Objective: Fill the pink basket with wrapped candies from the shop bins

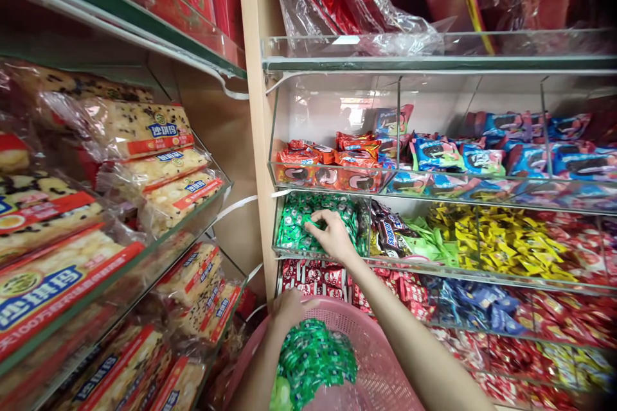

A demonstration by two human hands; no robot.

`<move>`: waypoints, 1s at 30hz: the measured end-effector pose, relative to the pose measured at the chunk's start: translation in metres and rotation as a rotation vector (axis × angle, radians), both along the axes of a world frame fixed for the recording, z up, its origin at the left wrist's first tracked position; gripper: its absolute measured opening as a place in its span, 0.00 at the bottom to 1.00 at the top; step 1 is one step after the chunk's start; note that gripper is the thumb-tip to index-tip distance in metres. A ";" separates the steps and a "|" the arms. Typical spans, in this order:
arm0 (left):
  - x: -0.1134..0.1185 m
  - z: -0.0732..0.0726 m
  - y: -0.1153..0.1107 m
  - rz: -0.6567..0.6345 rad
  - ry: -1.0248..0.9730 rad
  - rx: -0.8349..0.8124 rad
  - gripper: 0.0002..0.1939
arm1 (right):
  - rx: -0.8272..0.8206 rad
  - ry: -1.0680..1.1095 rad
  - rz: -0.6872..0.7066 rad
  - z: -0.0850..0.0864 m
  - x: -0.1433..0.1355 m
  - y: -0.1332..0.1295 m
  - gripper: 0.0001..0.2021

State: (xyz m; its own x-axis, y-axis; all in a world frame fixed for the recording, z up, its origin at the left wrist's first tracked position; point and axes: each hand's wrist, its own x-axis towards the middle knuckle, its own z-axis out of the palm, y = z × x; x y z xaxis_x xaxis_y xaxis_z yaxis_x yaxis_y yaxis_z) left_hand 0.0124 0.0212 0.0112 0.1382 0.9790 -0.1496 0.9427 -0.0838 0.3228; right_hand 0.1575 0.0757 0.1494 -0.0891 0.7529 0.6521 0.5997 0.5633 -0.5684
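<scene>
The glass-fronted shelving (434,64) fills the frame from twelve to four o'clock, its bins holding wrapped sweets by colour; stacked cake packs (144,135) crowd the nine o'clock side. At six o'clock sits a pink basket (380,366), its rim gripped at eleven o'clock by the left hand (289,311), fingers curled shut on the mesh. A fair heap of green candies (313,353) already lies in the basket, while the green candy bin (294,225) just above centre looks still well filled. The right hand (332,234) reaches into that bin, fingertips pinched on a few green wrappers, so the transfer seems partway through.
</scene>
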 end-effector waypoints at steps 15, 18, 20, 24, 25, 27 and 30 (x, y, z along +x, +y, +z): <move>0.001 0.002 0.000 0.005 0.010 -0.024 0.34 | -0.049 -0.204 0.022 0.002 -0.003 -0.006 0.04; 0.001 0.003 0.000 0.007 0.009 -0.026 0.34 | -0.033 -0.146 0.082 0.001 -0.003 -0.004 0.05; 0.001 0.002 0.000 0.005 0.008 -0.030 0.34 | -0.038 -0.147 0.122 -0.002 -0.003 -0.002 0.08; 0.000 0.001 0.000 0.005 0.005 -0.022 0.34 | -0.051 -0.204 0.124 -0.008 -0.003 0.002 0.15; 0.000 0.000 0.001 0.001 0.004 -0.018 0.35 | -0.056 -0.213 0.119 -0.008 -0.002 0.003 0.15; 0.001 0.000 0.001 -0.004 0.006 -0.020 0.36 | -0.071 -0.225 0.110 -0.008 -0.003 0.003 0.15; 0.001 0.002 0.002 -0.004 0.008 -0.042 0.37 | -0.048 -0.230 0.107 -0.003 -0.003 0.001 0.13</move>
